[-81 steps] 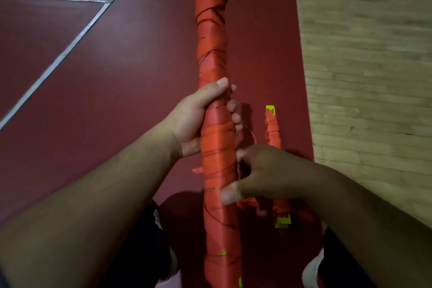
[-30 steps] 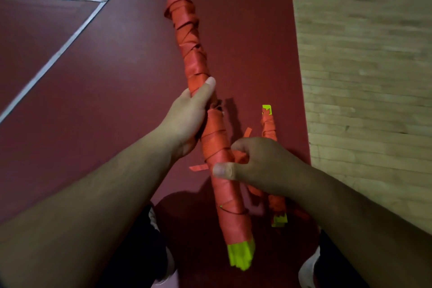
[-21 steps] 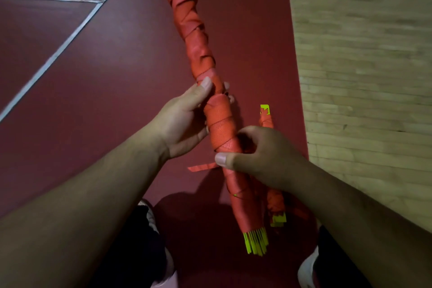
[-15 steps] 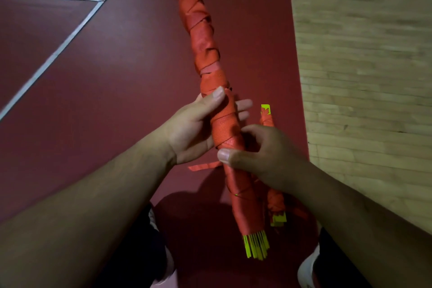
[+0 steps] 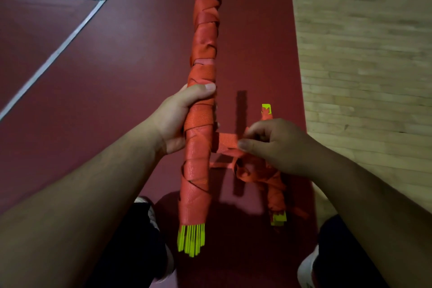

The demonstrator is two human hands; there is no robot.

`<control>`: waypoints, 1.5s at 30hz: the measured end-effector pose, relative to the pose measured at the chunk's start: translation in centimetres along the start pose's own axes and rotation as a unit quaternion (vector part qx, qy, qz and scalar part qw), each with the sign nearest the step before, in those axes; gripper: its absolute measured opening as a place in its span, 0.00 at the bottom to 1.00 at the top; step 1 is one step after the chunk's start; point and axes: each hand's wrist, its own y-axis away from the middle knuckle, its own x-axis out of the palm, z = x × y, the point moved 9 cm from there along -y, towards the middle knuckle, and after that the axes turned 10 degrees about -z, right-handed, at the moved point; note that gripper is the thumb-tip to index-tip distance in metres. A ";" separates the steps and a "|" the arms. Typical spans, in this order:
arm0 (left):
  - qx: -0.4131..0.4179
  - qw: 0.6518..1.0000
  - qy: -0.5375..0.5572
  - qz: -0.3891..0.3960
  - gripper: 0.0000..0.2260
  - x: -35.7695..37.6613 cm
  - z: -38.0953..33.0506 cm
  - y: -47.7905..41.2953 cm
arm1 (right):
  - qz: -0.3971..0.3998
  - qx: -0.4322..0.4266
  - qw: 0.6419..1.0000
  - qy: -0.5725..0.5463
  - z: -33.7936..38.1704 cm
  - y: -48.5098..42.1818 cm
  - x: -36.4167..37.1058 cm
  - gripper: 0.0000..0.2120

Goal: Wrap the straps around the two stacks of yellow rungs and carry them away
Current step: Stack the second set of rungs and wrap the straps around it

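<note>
Our left hand grips the wrapped bundle; our right hand pinches the strap tail; we pull taut, then tuck.

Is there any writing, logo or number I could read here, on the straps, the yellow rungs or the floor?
None can be read. The wrapped bundle in the left hand and its yellow rungs show no marks; nor does the loose strap the right hand pinches. The white lines on the red floor are plain stripes.
</note>
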 end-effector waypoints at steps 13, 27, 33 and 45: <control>-0.014 0.996 0.012 0.087 0.38 1.1 -0.8 0.7 | -0.009 0.086 0.979 -0.187 -0.8 -0.1 -0.1 0.22; -0.033 0.990 0.025 0.135 0.41 1.4 -1.1 1.3 | 0.094 0.027 0.990 -0.106 -0.4 1.0 0.1 0.06; -0.033 0.989 0.021 0.141 0.40 1.4 -1.0 1.2 | 0.122 0.152 0.933 -0.303 -0.3 1.6 1.1 0.22; -0.050 0.978 0.055 0.194 0.38 3.1 -0.9 1.9 | 0.313 0.172 0.851 -0.384 2.2 4.4 6.4 0.20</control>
